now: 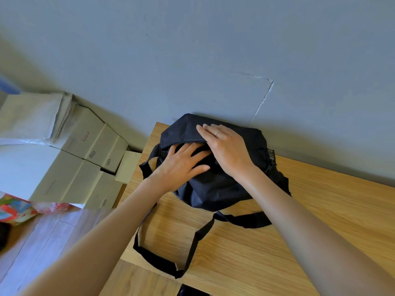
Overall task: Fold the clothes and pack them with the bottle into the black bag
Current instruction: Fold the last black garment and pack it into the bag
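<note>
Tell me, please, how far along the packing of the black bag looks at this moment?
Late stage, it seems. No loose clothes or bottle show on the wooden table, so they are probably inside, though the contents are hidden. In hand: the left hand presses flat into the opening of the black bag, while the right hand rests on its upper flap. Left: closing the opening, which is still gaping.

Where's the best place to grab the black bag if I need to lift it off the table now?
Probably the long strap loop lying slack on the wooden table in front of the black bag. Come from the near side: it lies free, while the left hand and right hand cover the opening.
</note>
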A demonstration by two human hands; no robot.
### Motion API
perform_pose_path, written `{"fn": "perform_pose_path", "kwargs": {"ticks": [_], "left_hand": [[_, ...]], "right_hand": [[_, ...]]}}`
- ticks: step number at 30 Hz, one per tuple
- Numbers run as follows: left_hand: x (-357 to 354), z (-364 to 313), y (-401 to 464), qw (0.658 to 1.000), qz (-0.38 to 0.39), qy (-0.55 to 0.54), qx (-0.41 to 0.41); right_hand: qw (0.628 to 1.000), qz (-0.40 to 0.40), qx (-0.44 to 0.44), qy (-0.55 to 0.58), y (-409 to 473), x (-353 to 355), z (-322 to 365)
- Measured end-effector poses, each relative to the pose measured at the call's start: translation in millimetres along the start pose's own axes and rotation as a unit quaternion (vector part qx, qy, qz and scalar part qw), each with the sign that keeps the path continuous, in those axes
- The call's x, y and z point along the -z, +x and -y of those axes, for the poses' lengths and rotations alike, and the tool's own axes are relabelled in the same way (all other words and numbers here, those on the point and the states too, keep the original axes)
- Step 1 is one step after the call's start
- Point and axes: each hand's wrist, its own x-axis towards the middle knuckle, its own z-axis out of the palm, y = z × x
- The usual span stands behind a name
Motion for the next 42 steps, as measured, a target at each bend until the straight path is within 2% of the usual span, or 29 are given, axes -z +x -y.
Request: {"fn": "perform_pose_path", "kwargs": {"ticks": [4,7,10,16,20,25,35,42], "left_hand": [[11.0,-3.7,10.8,0.998,0.018,-0.038,0.049],[7.8,-5.0,7.5,0.998,0.037,0.053,-0.008],[-4.4,0.3,-4.1,0.994,0.049,0.096,-0.031],[-11.4,11.9,-24.6,0.981,0.047,0.173,-0.068],[-13.0,15.2,-36.0,0.977,0.05,0.189,-0.08],[-8.1,21.9,-45.5,0.977,0.063,0.189,-0.074],[-4.9,0.0,-23.8,0.987,0.004,0.153,-0.054],[4.0,20.8,-37.4,0.985,-0.03,0.113,-0.125]], "right_hand": [[1.0,-0.005,0.012,-0.008,-11.1,11.1,12.1],[0.998,-0.013,0.064,-0.012,-30.6,20.2,27.1],[0.995,0.039,0.085,-0.023,-54.9,15.6,29.7],[0.979,0.183,0.035,-0.078,-76.5,18.0,7.9],[0.973,0.216,0.032,-0.077,-84.7,23.8,2.0],[0.976,0.205,0.02,-0.068,-96.5,30.2,-4.6],[0.984,0.174,0.025,-0.035,-91.0,27.2,-2.0],[0.981,0.191,0.032,-0.011,-89.1,35.2,-9.2]]}}
